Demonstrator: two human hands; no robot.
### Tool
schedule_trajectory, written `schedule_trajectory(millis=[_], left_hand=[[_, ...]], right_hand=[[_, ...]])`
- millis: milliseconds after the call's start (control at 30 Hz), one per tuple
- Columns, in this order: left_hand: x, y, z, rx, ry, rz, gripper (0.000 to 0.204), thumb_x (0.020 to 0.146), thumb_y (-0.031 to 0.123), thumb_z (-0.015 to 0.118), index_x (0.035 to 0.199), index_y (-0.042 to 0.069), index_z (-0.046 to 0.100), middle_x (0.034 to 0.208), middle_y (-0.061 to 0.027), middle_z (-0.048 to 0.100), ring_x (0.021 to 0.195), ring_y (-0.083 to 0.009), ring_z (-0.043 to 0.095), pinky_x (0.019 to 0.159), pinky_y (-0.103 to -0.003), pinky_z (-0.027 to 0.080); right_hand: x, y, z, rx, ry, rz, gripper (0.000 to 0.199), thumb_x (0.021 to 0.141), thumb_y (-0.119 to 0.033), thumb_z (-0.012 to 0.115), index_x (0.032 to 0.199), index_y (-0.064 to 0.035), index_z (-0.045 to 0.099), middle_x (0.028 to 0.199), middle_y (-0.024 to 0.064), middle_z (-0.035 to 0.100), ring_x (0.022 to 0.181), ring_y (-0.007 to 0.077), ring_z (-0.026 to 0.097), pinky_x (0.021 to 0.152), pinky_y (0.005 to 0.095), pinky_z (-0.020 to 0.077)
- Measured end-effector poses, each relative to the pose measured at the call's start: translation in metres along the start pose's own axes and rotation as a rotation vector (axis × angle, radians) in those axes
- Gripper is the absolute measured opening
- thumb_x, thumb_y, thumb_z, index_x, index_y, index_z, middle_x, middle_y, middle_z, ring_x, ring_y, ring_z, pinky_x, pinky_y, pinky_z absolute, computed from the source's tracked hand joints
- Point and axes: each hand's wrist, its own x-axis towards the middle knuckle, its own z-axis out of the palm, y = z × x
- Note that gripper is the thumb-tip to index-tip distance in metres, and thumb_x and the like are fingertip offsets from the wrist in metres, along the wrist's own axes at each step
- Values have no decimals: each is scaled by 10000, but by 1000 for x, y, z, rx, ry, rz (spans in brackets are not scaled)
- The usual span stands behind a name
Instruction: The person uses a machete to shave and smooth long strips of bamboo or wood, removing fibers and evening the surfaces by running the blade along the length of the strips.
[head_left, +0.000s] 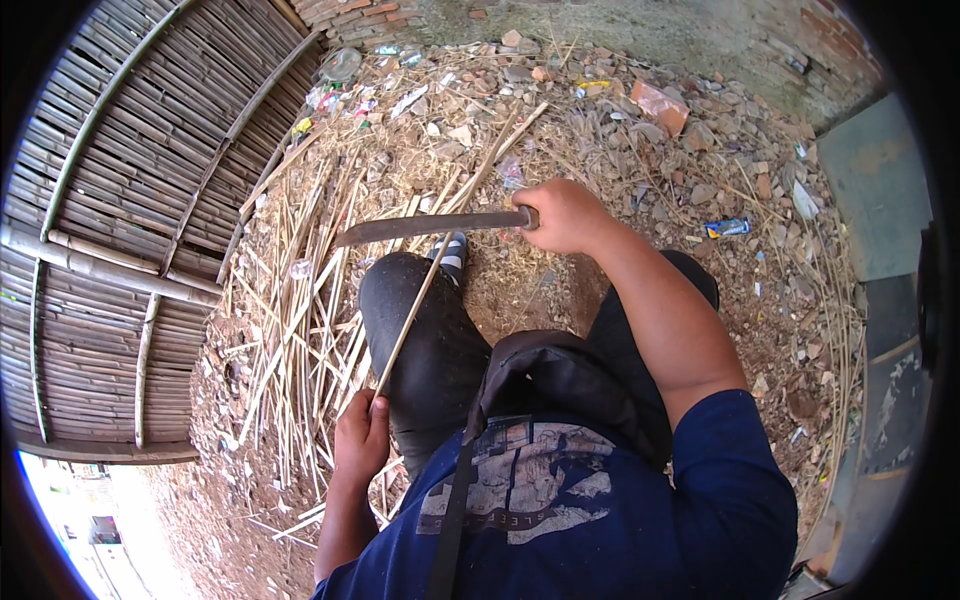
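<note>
My right hand [568, 215] is closed round the handle of a machete [425, 227]. Its long dark blade points left, roughly level, above my left knee. A thin bamboo strip [412, 320] slants up and away from my left hand [362, 440], which is closed on its near end with the thumb along it. The blade crosses this strip near its upper part; whether they touch I cannot tell. Several pale split bamboo strips [290, 370] lie heaped on the ground to the left of my legs.
A bamboo slat wall [150, 130] stands at the left, and a brick and plaster wall [640, 35] at the back. Stones, a broken brick [660, 107], a blue wrapper [727, 228] and litter cover the ground. Grey-green panels [875, 190] lean at the right.
</note>
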Motion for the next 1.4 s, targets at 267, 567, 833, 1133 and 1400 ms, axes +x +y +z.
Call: schedule_trajectory(millis=[267,567,833,1133,1400], left_hand=[[3,-1,2,109,49,40,367,1059,364,521,960,19,593,741,-230,647,710,-451,642,641,-514,478],[-1,10,5,272,151,42,331,1051,345,522,993,24,581,763,-244,652,711,-468,646,623,-547,481],[3,-1,22,349,154,49,359,1028,378,555,962,25,561,746,-257,644,684,-491,639,602,-578,484],[7,2,21,387,130,38,382,1013,397,579,929,29,520,776,-257,658,698,-489,647,611,-592,492],[8,-4,15,380,81,27,390,1009,399,584,922,25,515,778,-265,655,725,-497,647,627,-593,491]], right_hand=[[-4,3,-17,-67,-64,46,221,770,-242,764,953,-123,730,771,154,681,775,368,684,687,487,520],[-2,-20,-18,-146,-243,95,289,812,-345,773,986,-117,744,830,167,703,832,365,697,748,482,543],[5,11,9,30,-213,177,227,825,-297,755,913,-90,734,737,143,667,733,323,671,684,463,506],[14,30,9,53,-198,388,260,821,-264,710,969,-53,738,887,164,722,852,329,715,790,443,559],[8,-21,-10,-97,-315,222,361,809,-251,735,1085,-18,729,889,186,714,849,338,705,793,426,554]])
